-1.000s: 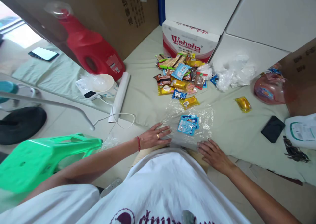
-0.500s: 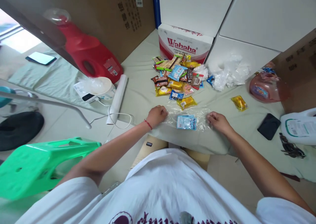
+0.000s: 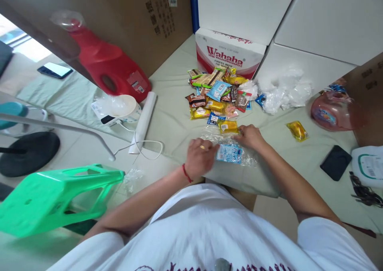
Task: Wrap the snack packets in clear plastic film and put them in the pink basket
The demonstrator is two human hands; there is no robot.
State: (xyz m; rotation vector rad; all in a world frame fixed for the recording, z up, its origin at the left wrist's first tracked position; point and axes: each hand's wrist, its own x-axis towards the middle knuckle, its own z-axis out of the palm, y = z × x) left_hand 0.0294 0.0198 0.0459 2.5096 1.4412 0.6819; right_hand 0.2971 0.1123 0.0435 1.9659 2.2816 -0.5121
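A clear plastic bag (image 3: 239, 156) with blue snack packets (image 3: 229, 153) inside lies on the pale green cloth in front of me. My left hand (image 3: 200, 158) rests curled on the bag's left end, a ring on one finger and a red string at the wrist. My right hand (image 3: 250, 137) is closed on the bag's far edge, beside a yellow packet (image 3: 229, 126). Just beyond lies a heap of mixed snack packets (image 3: 217, 93).
A Wahaha carton (image 3: 229, 55) and white boxes stand behind the heap, crumpled clear bags (image 3: 284, 91) to its right. A red jug (image 3: 110, 69), a white bowl (image 3: 119, 105), a paper roll (image 3: 144, 119) and a green stool (image 3: 56, 197) are left. A lone yellow packet (image 3: 296, 130) and a black phone (image 3: 335, 162) lie right.
Both hands went from lying flat at the bag's near edge to gripping its sides, then came together over it. The bag is now bunched narrower around the blue packets.
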